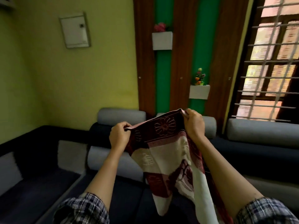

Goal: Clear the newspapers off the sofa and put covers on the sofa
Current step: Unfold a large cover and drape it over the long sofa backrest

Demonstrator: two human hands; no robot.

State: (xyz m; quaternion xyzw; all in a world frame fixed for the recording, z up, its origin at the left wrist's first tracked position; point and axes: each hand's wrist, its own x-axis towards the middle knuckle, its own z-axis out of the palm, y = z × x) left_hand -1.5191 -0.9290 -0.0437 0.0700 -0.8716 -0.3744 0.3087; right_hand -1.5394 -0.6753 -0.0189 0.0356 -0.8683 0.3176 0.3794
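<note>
A person in rolled checked sleeves holds a maroon-and-cream patterned woven sofa cover up by its top edge; the left hand pinches one corner, the right hand grips the other, slightly higher; the cloth hangs between both forearms, above the dark blue sofa with grey bolster cushions beyond and below the hands.

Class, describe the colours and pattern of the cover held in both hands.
The cover shows maroon and cream blocks with flower motifs; head view.
</note>
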